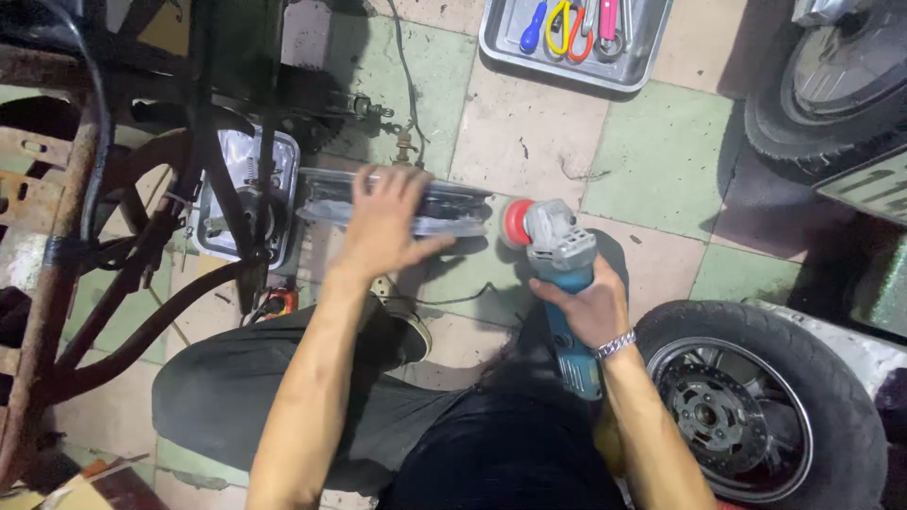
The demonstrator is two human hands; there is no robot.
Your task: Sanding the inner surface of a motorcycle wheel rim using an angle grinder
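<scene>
Workshop floor of worn green and cream tiles (pixel 661 161), oil-stained, is serving as the work surface.

The right hand (pixel 588 307) is wrapping fully closed around the blue body of an angle grinder (pixel 559 264), fingers over the top, a metal bracelet (pixel 616 344) sitting at the wrist. The grinder's grey head and red disc are pointing toward the end of a long grey metal casing (pixel 444 210), lying just beside it; contact between disc and casing cannot be confirmed.

The left hand (pixel 383 222) is pressing flat and spread on top of that casing, not curled around it, pinning it to the floor. The casing is running from a square silver engine cover (pixel 236 198) at the rusted frame (pixel 57 236) out to the grinder.

Outward: a steel tray (pixel 501 42) of coloured-handled tools is lying farther up the floor, and a tyred wheel with a brake disc (pixel 746 397) is resting near the right forearm.

Judgement: the holding hand is lying near the disc; good practice would be keeping those fingers back from the casing's end, weight bearing steadily down, and the disc meeting the metal at a shallow angle.
</scene>
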